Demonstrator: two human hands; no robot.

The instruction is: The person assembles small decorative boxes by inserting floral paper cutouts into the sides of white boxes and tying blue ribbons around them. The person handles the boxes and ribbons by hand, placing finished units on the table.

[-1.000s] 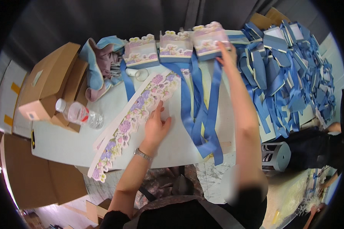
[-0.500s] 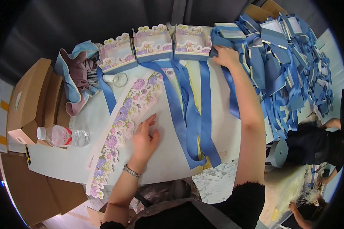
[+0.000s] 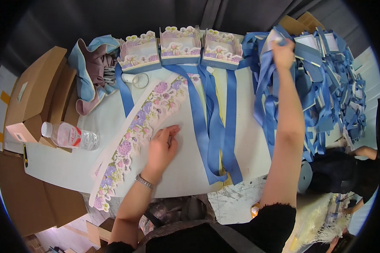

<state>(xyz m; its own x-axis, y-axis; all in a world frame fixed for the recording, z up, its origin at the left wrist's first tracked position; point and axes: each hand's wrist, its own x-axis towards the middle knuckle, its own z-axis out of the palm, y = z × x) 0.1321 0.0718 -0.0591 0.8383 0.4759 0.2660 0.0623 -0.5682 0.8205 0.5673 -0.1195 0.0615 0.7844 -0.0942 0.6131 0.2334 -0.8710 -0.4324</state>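
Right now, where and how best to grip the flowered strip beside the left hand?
Probably pinch the near end of the flowered strip, coming from the near side: it juts past the edge of the table, so a grip from above and below should fit. Favour the plain straight border; the opposite edge is scalloped and might bend.

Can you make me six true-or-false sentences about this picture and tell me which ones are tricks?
1. Three flowery boxes stand in a row at the far side of the table. True.
2. The bottle has a white cap. True.
3. The right hand is holding the bottle. False: it holds a blue box at the big pile.
4. The left hand is touching the flowery boxes. False: it is beside the flowery paper strip.
5. The ribbons are red. False: they are blue.
6. A silvery band is on the left wrist. True.
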